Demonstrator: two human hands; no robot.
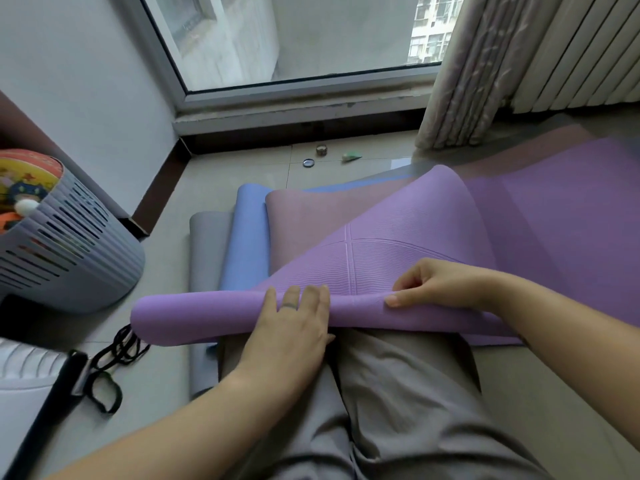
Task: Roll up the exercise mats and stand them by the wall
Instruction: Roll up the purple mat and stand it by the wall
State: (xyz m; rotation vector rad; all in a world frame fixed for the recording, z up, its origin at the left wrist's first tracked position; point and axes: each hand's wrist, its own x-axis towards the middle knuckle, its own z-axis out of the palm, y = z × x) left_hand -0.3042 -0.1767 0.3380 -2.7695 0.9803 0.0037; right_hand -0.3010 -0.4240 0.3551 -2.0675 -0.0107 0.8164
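A purple exercise mat (433, 237) lies on top of a stack, its near end folded over into a loose first curl (194, 317) across my lap. My left hand (294, 320) lies on the curl with fingers straight, a ring on one finger. My right hand (436, 282) pinches the folded edge, thumb under and fingers curled over it. Beneath lie a pink mat (304, 223), a blue mat (246, 237) and a grey mat (204, 251), all flat on the tiled floor.
A grey slatted basket (79, 251) with colourful things stands at the left by the white wall (86, 81). Black elastic bands (114, 362) lie on the floor at left. A window (294, 39), a curtain (467, 71) and small items (322, 150) are ahead.
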